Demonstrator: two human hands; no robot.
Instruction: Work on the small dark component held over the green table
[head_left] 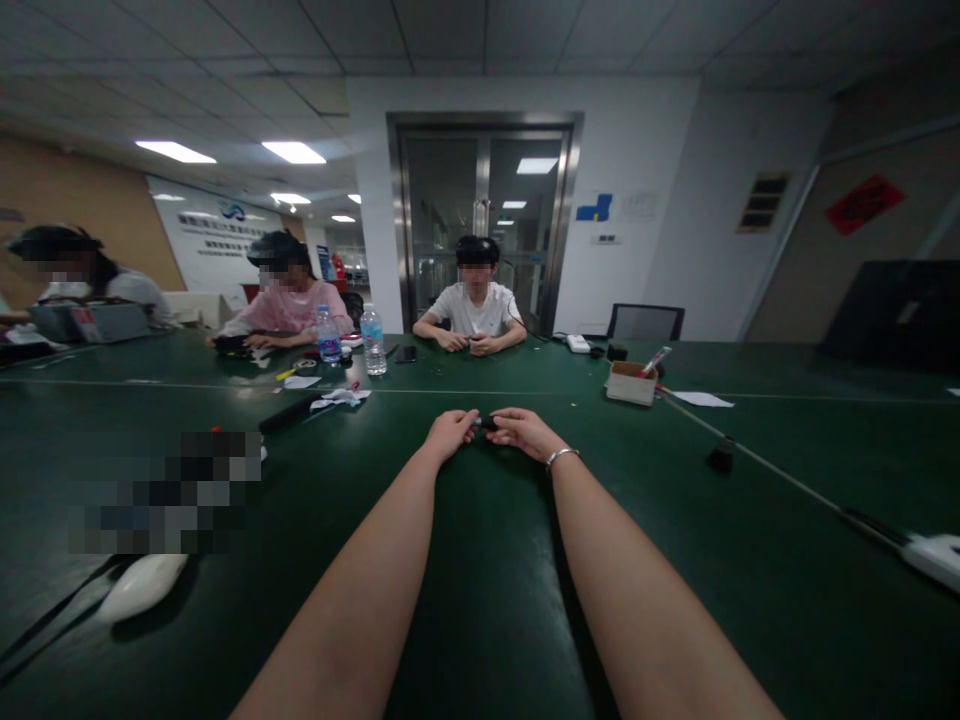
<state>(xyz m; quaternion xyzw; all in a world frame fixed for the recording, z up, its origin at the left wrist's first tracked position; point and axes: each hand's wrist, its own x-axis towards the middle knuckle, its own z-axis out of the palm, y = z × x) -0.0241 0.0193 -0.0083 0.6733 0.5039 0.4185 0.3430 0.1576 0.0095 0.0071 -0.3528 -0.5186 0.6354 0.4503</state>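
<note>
My left hand [450,436] and my right hand [529,432] meet over the green table, arms stretched forward. Between their fingertips is a small dark object [488,423] with a short silvery end; its exact kind is too small to make out. The fingers of my left hand pinch the silvery end, while those of my right hand are closed round the black part. A silver bracelet [562,457] circles my right wrist.
The green table [480,620] spreads all round. To the right stand a small box [631,384] holding a pen, and a power strip [934,558] with its cable. Water bottles [373,340] and papers [341,398] lie left. Three people sit across the table.
</note>
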